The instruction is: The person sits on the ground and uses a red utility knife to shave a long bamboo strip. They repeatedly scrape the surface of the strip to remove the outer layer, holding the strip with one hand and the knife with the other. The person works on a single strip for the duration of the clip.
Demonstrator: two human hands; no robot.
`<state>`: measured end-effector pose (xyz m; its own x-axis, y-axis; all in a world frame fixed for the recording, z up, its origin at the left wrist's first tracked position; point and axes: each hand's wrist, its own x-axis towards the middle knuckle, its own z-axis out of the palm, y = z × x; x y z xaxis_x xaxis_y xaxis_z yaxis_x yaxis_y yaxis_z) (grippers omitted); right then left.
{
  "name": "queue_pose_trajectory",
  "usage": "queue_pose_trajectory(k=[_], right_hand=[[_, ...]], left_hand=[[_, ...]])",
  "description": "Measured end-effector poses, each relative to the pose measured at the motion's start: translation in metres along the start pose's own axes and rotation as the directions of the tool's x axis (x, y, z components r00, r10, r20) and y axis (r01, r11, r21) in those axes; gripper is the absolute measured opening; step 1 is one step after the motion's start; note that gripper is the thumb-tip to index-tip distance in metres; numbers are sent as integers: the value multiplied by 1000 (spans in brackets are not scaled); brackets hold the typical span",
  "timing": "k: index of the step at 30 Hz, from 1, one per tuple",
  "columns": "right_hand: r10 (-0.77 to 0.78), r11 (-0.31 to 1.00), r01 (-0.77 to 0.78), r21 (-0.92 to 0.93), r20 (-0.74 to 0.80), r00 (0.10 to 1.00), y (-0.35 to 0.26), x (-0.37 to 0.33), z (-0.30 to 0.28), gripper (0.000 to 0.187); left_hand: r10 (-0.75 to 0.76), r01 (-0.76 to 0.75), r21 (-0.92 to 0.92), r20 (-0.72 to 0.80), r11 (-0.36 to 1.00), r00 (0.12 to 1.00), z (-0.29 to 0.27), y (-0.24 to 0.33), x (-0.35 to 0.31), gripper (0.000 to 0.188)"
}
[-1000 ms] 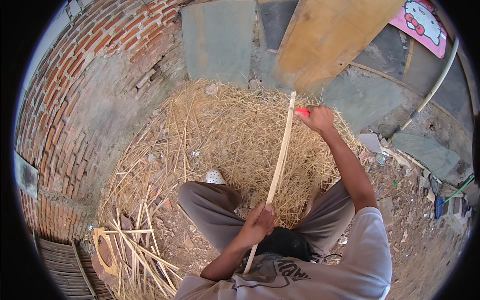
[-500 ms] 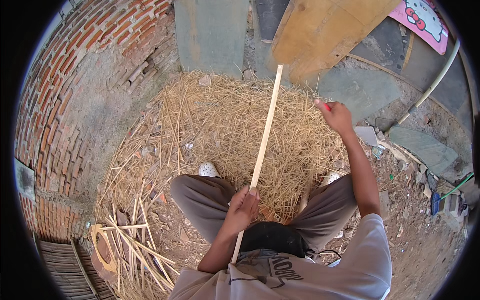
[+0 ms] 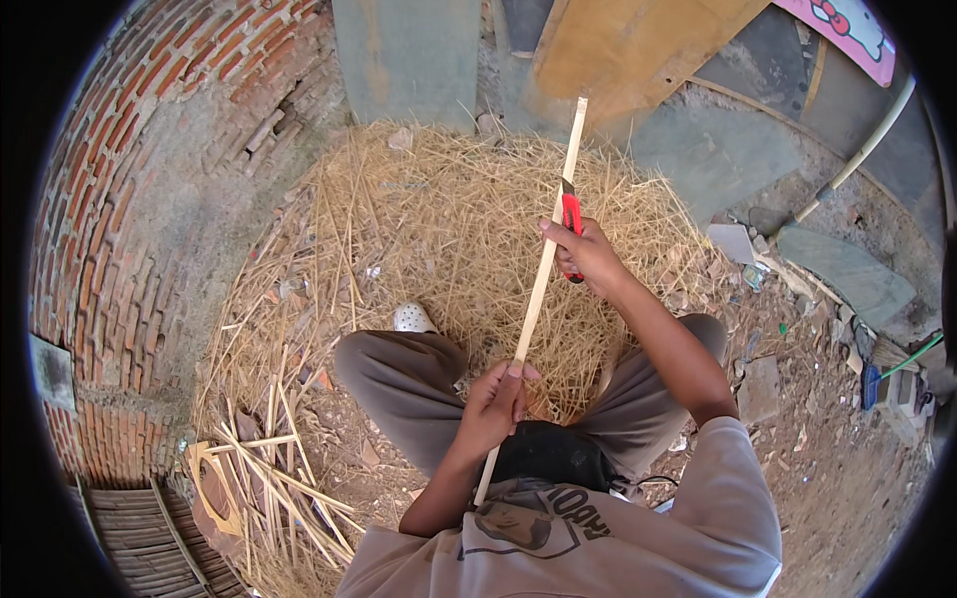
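A long, pale, flat wooden strip (image 3: 539, 286) slants up and away from my lap. My left hand (image 3: 495, 402) is closed around its lower part, above the dark pad on my lap. In my right hand (image 3: 588, 253) I grip a red utility knife (image 3: 571, 213), its dark blade end lying against the strip's upper half. My right thumb reaches to the strip's edge. The strip's far end stands free above the shavings.
A wide heap of straw-like shavings (image 3: 449, 209) spreads before my crossed legs. At the lower left lies a pile of thin strips (image 3: 274, 468). A brick wall (image 3: 110, 229) rises on the left. Boards (image 3: 404, 70) lean at the back; rubble and a brush (image 3: 870, 387) lie right.
My right hand has swung left and inward with the knife, from apart on the right to the strip. The strip's far end has shifted slightly right and farther away.
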<state>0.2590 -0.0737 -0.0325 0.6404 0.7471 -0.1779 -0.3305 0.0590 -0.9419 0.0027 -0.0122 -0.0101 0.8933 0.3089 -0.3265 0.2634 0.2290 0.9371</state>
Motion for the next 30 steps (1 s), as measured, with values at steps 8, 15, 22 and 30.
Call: queue_pose_trajectory(k=[8, 15, 22, 30], right_hand=[[-311, 449, 324, -832, 195, 930, 3, -24, 6, 67], [-446, 2, 499, -867, 446, 776, 8, -50, 30, 64], [-580, -46, 452, -891, 393, 713, 14, -28, 23, 67], [-527, 96, -59, -994, -102, 844, -4, 32, -53, 79]], left_hand=[[165, -158, 52, -178, 986, 970, -3, 5, 11, 25], [327, -249, 302, -241, 920, 914, -7, 0, 14, 25], [352, -229, 428, -236, 874, 906, -7, 10, 9, 25], [287, -223, 402, -106, 888, 952, -1, -5, -24, 26]])
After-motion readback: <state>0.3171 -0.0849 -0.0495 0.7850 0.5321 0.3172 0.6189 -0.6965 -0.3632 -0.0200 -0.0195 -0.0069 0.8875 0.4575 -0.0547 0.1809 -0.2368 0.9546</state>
